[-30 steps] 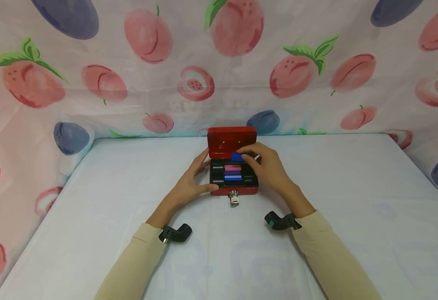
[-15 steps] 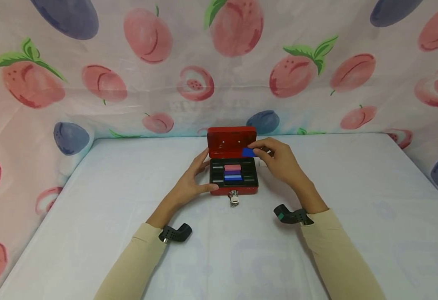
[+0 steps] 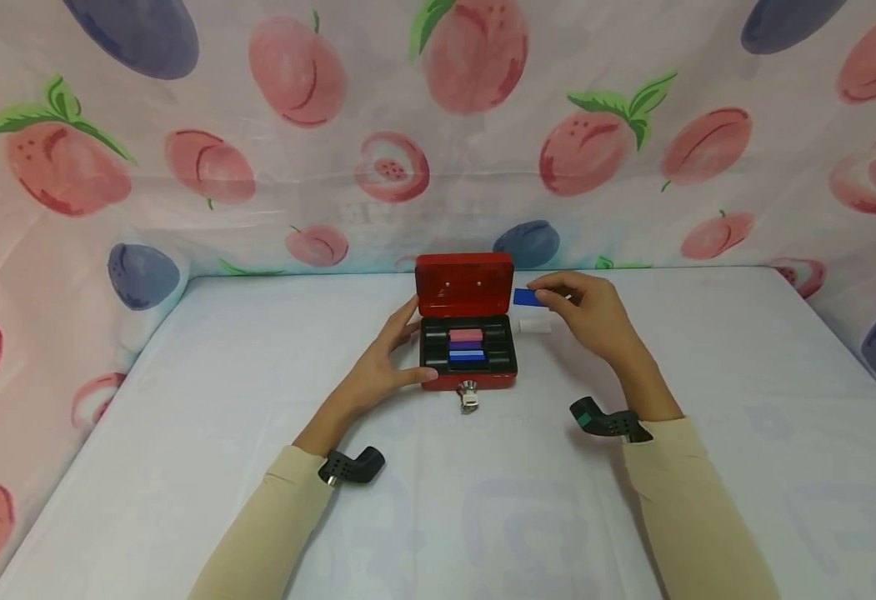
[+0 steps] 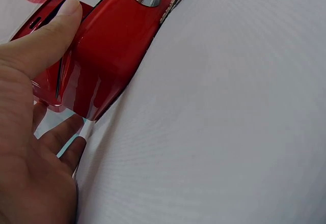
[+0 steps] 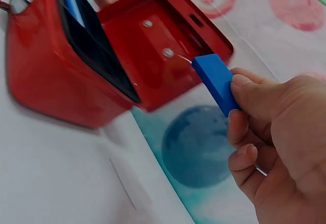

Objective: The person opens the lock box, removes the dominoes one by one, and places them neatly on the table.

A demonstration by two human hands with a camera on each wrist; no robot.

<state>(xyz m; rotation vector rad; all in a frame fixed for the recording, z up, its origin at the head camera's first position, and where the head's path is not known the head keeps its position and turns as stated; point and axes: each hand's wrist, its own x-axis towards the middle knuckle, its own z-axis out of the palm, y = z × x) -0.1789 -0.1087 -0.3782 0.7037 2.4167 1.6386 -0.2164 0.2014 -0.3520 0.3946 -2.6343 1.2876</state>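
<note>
A small red cash box [image 3: 477,382] stands with its lid [image 3: 464,283] raised and a black tray [image 3: 434,333] inside. My left hand [image 3: 380,367] holds the box at its left side, thumb over the front rim and fingers spread along the side toward the lid. My right hand [image 3: 593,317] pinches a flat blue rectangular block [image 5: 216,79] between thumb and fingers, held up to the right of the lid. Pink [image 3: 465,335], purple [image 3: 465,346] and blue [image 3: 466,356] pieces lie in the tray's middle compartment.
On the white cloth right of the box lies a small white piece [image 3: 535,326]. From the box's front lock [image 3: 468,387] hang keys [image 3: 469,404]. A fruit-print curtain [image 3: 257,208] rises behind the table's back edge.
My right hand has lifted the blue block from over the tray and carried it right, past the lid. The white piece has come into view. My left hand stays put.
</note>
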